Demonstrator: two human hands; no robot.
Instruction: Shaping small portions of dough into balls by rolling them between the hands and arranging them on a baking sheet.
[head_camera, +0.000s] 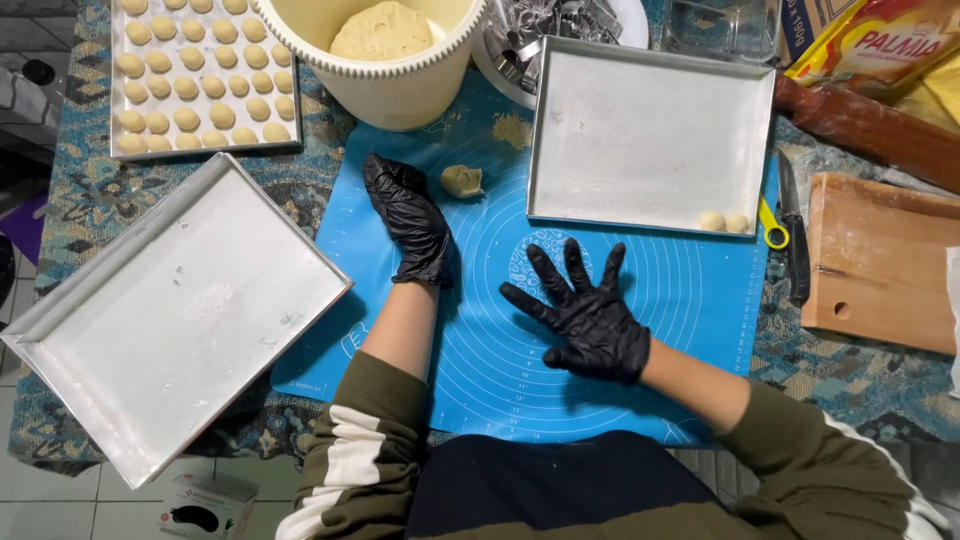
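Observation:
Both hands wear black gloves over a blue silicone baking mat (700, 290). My left hand (408, 218) rests edge-on on the mat, fingers together, holding nothing, a short way left of a small lump of dough (462, 181). My right hand (580, 310) lies flat on the mat with fingers spread; whether dough lies under the palm is hidden. A metal tray (640, 130) beyond my right hand holds two dough balls (723, 222) in its near right corner.
A bare metal tray (170, 310) sits tilted at the left. A tray of several dough balls (200, 70) is at the back left, beside a cream bucket (400, 90) with dough. A wooden board (880, 260), knife (795, 240), yellow tool (772, 228) and rolling pin (870, 125) lie at the right.

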